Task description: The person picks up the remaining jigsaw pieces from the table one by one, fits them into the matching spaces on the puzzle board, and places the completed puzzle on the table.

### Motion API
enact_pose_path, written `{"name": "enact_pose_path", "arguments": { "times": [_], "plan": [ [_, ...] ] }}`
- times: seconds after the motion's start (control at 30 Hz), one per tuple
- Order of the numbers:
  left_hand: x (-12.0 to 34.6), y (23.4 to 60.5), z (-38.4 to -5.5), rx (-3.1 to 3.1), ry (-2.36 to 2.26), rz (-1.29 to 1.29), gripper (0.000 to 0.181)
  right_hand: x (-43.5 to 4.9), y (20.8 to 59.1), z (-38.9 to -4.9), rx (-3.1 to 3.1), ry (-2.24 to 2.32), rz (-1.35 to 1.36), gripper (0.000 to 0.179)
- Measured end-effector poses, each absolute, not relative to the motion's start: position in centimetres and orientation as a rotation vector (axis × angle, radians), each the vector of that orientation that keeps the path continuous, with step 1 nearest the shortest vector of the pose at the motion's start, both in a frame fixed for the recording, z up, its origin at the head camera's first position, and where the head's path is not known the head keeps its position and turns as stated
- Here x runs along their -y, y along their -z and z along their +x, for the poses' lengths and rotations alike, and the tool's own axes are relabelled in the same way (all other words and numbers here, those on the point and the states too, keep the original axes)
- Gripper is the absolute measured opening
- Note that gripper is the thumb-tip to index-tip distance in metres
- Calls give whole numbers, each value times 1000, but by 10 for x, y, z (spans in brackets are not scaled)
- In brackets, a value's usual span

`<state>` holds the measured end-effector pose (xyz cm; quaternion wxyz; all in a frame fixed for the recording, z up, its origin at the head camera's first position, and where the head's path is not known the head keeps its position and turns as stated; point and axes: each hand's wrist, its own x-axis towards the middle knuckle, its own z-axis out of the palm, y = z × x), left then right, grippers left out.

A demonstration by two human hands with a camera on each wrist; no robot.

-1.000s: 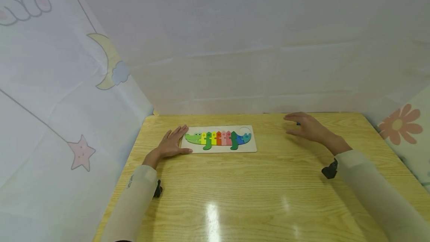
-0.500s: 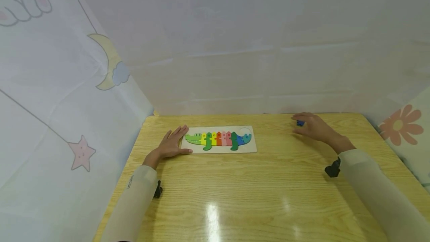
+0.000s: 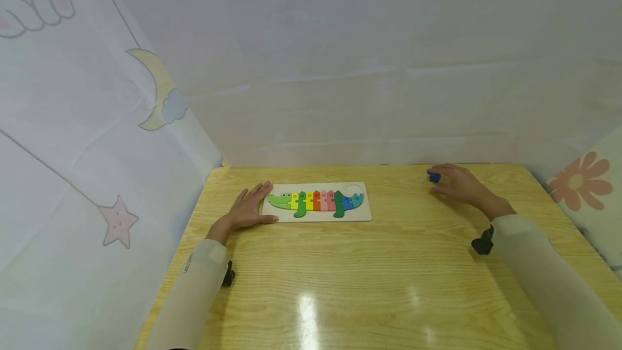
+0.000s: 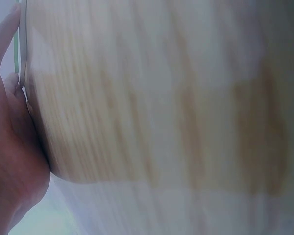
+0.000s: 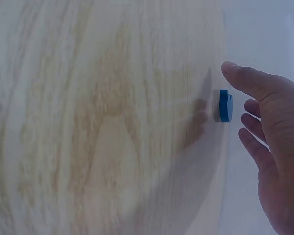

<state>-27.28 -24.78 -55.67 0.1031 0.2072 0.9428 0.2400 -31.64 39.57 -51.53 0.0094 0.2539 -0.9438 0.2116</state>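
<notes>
A pale wooden board (image 3: 318, 217) carries a crocodile jigsaw puzzle (image 3: 317, 201) in bright colours, with a green head at the left. Beyond its blue tail pieces, a curled outline shows on bare board. My left hand (image 3: 247, 210) rests at the board's left end, fingers spread toward the back corner and thumb along the front edge. At the back right, a small blue puzzle piece (image 3: 434, 176) sits on the table. Around it, apart, my right hand (image 3: 459, 183) holds thumb and fingers loosely spread; the right wrist view shows a gap between the hand and the blue piece (image 5: 226, 106).
The light wooden table (image 3: 340, 280) ends at a pale cloth wall (image 3: 330, 107) just behind the board and blue piece. Another printed cloth (image 3: 97, 150) rises along the left side. Black wrist cameras (image 3: 482, 243) sit under both sleeves.
My right hand has moved right and slightly back from the blue piece, which has come into fuller view at its fingertips. The left hand and board have stayed put.
</notes>
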Motion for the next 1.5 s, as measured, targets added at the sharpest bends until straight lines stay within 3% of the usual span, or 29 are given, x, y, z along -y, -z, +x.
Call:
{"name": "enact_pose_path", "arguments": {
  "times": [0.23, 1.5],
  "plan": [
    [247, 556, -272, -2773, -703, 612, 110, -402, 519, -320, 3028, -687, 729, 71],
    [250, 561, -274, -2791, -692, 625, 116, -400, 531, -326, 3044, -788, 673, 64]
  ]
}}
